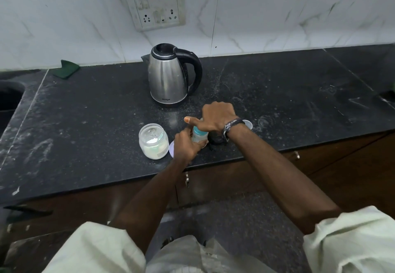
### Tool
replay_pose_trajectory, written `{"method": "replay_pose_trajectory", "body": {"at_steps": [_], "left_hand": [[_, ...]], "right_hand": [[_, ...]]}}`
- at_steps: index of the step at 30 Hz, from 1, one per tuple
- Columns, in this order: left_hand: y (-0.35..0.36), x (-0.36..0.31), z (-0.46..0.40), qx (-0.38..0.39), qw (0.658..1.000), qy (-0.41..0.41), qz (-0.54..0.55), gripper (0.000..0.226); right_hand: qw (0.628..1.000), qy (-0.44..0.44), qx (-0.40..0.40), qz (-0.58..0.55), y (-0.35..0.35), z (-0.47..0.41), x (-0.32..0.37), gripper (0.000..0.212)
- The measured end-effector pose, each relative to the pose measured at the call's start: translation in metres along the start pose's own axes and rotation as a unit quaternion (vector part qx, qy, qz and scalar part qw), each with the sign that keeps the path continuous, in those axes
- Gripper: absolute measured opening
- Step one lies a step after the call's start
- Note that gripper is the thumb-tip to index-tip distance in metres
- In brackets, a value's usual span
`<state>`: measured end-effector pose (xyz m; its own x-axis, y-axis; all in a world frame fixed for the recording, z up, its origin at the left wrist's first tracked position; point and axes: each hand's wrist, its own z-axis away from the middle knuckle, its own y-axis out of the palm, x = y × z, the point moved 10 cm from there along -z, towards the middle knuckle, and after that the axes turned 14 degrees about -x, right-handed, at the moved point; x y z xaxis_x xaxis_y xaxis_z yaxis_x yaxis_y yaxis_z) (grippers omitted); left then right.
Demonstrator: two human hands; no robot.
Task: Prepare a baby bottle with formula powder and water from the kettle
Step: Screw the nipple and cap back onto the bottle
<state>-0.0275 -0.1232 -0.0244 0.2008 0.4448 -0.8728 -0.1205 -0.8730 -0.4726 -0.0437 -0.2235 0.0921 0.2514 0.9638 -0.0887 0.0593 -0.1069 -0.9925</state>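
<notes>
Bottle [199, 136] standing near counter's [85, 106] front edge, between powder jar [153, 140] and kettle [171, 74]; left hand [187, 144] wrapping fingers around its body, right hand [215, 115] curling over top, thumb extended.

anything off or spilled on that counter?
Yes: pale powdery smears dust the black stone countertop, thickest near its left edge. The white switch plate on the tiled wall hangs crooked and looks grimy.
</notes>
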Motion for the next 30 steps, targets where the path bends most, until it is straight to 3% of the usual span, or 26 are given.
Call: {"method": "replay_pose_trajectory", "body": {"at_steps": [6, 12, 17, 22, 26, 30], "left_hand": [[-0.002, 0.002, -0.001, -0.012, 1.000, -0.001, -0.002, 0.060], [-0.002, 0.002, 0.000, -0.012, 1.000, -0.006, 0.003, 0.055], [0.000, 0.000, 0.000, -0.003, 1.000, -0.010, 0.027, 0.056], [0.000, 0.000, 0.000, -0.004, 1.000, -0.004, 0.006, 0.056], [-0.004, 0.001, 0.000, -0.020, 0.999, -0.003, -0.027, 0.050], [-0.005, -0.001, 0.000, -0.018, 1.000, 0.001, -0.009, 0.048]], "right_hand": [[0.989, -0.107, 0.103, -0.001, -0.001, -0.002, 0.020, 0.057], [0.992, -0.122, 0.025, 0.002, 0.000, -0.006, 0.029, 0.029], [0.998, -0.054, -0.045, -0.005, 0.005, -0.010, 0.016, 0.050], [0.999, -0.002, 0.032, -0.002, 0.017, -0.006, 0.004, 0.071], [0.992, -0.111, 0.062, -0.006, 0.013, 0.000, 0.028, 0.038], [0.992, -0.126, 0.000, -0.017, 0.008, 0.000, 0.033, 0.037]]}}
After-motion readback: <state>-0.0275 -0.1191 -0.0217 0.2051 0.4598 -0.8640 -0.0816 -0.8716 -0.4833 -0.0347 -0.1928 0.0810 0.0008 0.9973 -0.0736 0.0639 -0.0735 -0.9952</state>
